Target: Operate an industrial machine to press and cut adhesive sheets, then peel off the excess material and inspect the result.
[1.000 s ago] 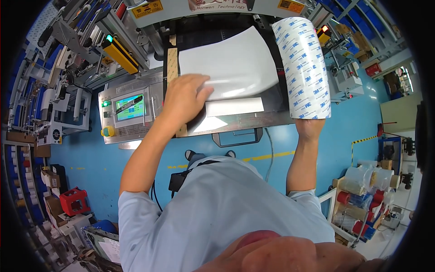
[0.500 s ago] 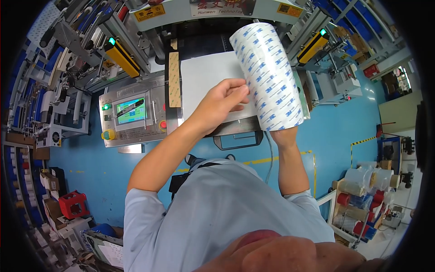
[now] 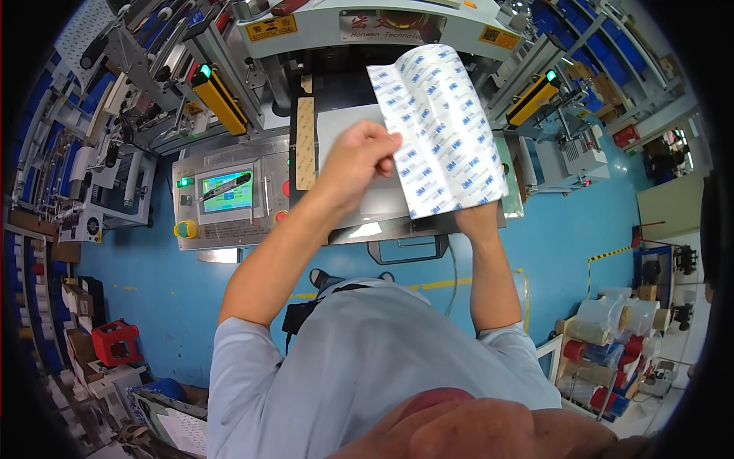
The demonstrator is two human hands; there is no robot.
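Note:
A curled sheet of white film or paper (image 3: 447, 141) with a repeating blue print stands raised above the press bed. My left hand (image 3: 358, 159) pinches its left edge between thumb and fingers. From below, my right hand (image 3: 477, 220) reaches up inside the curl; only the wrist part shows, and its fingers are hidden behind the sheet. Beneath, a plain pale sheet or plate (image 3: 330, 121) lies on the bed, partly covered by my left hand and the printed sheet. Left of it lies a narrow tan strip (image 3: 306, 145) with a green print.
A control panel (image 3: 264, 218) with a lit screen and buttons sits left of the bed. Yellow light-curtain posts (image 3: 222, 99) flank the opening, under the press's top frame (image 3: 321, 34). A black handle (image 3: 409, 249) juts from the bed's front edge.
The printed sheet's left edge has opened leftward out of the rolled shape. My left hand has moved left and now grips that edge. The right forearm stays under the sheet.

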